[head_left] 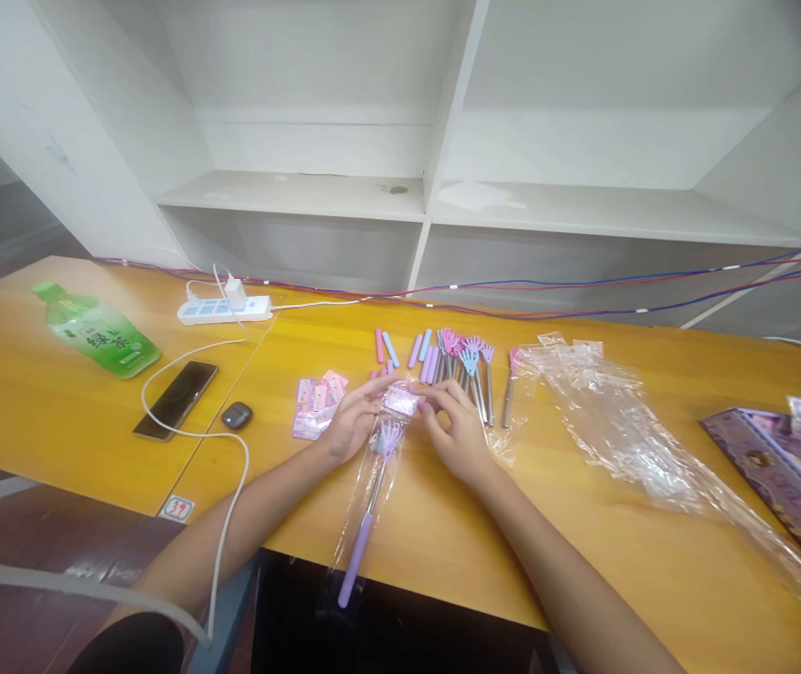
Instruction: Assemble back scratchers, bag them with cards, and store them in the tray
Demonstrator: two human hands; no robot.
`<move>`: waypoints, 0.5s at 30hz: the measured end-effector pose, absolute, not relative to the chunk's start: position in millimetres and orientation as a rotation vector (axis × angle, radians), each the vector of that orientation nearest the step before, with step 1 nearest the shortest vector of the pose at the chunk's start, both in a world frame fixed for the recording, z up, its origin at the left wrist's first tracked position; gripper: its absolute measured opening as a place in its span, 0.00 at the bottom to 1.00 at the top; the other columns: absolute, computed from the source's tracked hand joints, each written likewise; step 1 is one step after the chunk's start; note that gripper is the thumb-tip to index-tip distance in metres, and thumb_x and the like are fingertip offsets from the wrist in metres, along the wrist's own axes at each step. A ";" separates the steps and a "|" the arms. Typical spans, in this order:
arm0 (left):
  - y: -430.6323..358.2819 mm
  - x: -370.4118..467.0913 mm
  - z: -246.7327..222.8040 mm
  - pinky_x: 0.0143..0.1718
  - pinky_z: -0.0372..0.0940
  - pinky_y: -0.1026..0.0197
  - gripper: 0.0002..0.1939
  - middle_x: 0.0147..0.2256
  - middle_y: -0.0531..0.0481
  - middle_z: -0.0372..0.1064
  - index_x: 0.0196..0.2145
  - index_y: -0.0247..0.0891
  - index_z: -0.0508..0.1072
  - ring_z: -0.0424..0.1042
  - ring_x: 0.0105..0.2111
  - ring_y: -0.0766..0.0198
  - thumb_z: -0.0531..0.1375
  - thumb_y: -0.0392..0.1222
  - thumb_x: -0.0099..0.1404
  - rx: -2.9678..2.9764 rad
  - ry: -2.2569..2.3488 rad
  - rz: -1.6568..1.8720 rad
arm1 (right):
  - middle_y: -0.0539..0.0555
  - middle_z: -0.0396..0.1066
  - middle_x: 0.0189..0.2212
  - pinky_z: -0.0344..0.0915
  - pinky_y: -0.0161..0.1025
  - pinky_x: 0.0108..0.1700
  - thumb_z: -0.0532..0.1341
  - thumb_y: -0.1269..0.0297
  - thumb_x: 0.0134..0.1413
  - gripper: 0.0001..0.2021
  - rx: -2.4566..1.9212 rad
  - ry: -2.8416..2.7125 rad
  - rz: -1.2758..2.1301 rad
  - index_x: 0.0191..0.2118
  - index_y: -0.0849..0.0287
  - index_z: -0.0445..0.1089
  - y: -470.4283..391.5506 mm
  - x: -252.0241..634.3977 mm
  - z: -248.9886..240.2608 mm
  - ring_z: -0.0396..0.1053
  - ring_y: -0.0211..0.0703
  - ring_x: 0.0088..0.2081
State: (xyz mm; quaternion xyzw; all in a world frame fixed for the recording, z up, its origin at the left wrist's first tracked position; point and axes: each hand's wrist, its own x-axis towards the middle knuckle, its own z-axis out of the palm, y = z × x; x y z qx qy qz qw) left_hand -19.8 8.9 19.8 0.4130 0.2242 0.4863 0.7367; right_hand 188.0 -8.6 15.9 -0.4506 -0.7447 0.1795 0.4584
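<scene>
A back scratcher (356,560) with a purple handle, a steel rod and a pale purple claw head lies inside a transparent plastic bag (334,562), its handle reaching past the table's front edge. At the bag's top, my left hand (356,418) grips one side with its fingers stretched toward the middle. Opposite it, my right hand (455,432) pinches the other side. Between the two sits a small printed card (400,401), partly covered by fingers and shiny film. Just behind my right hand are several back scratchers (471,360) with pink, blue and purple heads.
Printed cards (313,407) lie left of my hands. Loose coloured handles (390,349) are behind them. Plastic bags (625,431) and a patterned box (772,477) are on the right. Leftward are a green bottle (98,332), phone (177,400), earbud case (237,415) and power strip (225,310).
</scene>
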 end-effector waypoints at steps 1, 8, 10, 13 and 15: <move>8.8 -19.8 19.7 0.57 0.67 0.48 0.29 0.66 0.39 0.67 0.60 0.39 0.77 0.68 0.63 0.43 0.63 0.38 0.60 0.908 0.493 1.066 | 0.55 0.68 0.42 0.69 0.43 0.40 0.56 0.64 0.71 0.13 -1.113 -1.833 0.466 0.54 0.51 0.75 -8.6 187.7 16.2 0.70 0.44 0.39; 7.6 -19.5 22.1 0.57 0.68 0.49 0.28 0.63 0.39 0.70 0.59 0.39 0.77 0.69 0.62 0.44 0.63 0.36 0.60 0.903 0.527 1.080 | 0.56 0.68 0.42 0.69 0.42 0.38 0.56 0.61 0.72 0.12 -1.110 -1.800 0.568 0.53 0.53 0.74 -9.3 186.2 17.4 0.70 0.44 0.37; 7.5 -19.4 22.4 0.57 0.68 0.49 0.28 0.64 0.39 0.69 0.59 0.39 0.78 0.69 0.62 0.44 0.64 0.37 0.60 0.905 0.530 1.087 | 0.56 0.68 0.42 0.69 0.42 0.38 0.56 0.61 0.72 0.12 -1.113 -1.806 0.568 0.53 0.53 0.74 -9.3 186.8 17.6 0.70 0.44 0.37; 7.6 -19.5 22.2 0.57 0.68 0.49 0.28 0.64 0.39 0.69 0.59 0.39 0.78 0.69 0.62 0.44 0.64 0.37 0.60 0.909 0.523 1.078 | 0.55 0.68 0.42 0.69 0.42 0.38 0.55 0.61 0.72 0.12 -1.118 -1.822 0.550 0.52 0.53 0.74 -9.6 187.3 18.0 0.69 0.43 0.37; 7.7 -19.9 22.6 0.57 0.68 0.49 0.28 0.64 0.39 0.69 0.60 0.38 0.77 0.69 0.62 0.44 0.63 0.37 0.61 0.914 0.525 1.070 | 0.55 0.68 0.41 0.69 0.41 0.38 0.56 0.61 0.72 0.11 -1.125 -1.816 0.530 0.52 0.53 0.73 -9.7 186.6 17.4 0.69 0.43 0.36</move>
